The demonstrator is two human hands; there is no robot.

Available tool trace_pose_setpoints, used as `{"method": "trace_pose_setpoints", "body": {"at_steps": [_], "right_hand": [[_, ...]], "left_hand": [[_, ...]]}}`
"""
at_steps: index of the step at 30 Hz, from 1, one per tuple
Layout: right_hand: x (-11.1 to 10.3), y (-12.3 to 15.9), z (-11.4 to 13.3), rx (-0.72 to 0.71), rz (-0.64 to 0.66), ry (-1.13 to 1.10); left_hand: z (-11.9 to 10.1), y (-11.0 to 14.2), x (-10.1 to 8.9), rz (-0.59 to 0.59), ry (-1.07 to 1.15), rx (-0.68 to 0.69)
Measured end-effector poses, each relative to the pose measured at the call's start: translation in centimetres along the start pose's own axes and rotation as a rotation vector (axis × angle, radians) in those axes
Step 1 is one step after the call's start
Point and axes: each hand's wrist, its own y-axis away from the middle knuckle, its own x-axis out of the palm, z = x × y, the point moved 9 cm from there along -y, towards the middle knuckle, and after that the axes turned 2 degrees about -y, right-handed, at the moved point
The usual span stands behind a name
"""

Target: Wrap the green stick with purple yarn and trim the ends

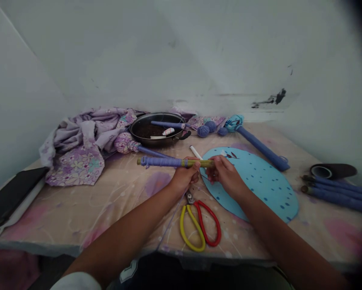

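Observation:
A greenish stick [202,163], partly wrapped in purple yarn [163,162], lies level across both hands above the table. Around its middle, where the wrapping ends, my left hand [185,176] is closed. My right hand [225,173] pinches the bare right end of the stick. From near my left hand a strand of yarn [169,225] runs down past the table edge. Just below the hands lie scissors [196,225] with one yellow and one red handle; their blades are partly hidden. A white marker [195,152] lies behind the hands.
A blue dotted oval sheet [253,177] lies at right, with wrapped sticks [344,195] beyond it. Behind are a black pan [157,141], yarn balls [203,131] and a cloth-headed blue stick [259,147]. Floral cloth [78,157] and a black-topped object [14,197] are left.

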Motion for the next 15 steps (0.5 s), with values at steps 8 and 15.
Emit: {"method": "trace_pose_setpoints", "body": {"at_steps": [8,15], "right_hand": [[0.5,0.0,1.3,-0.14,0.053,-0.069],[0.3,-0.2,0.7,-0.065,0.041,0.003]], "left_hand": [[0.0,0.2,0.4,0.066,0.05,-0.036],[-0.1,0.1,0.5,0.073,0.046,-0.038]]}}
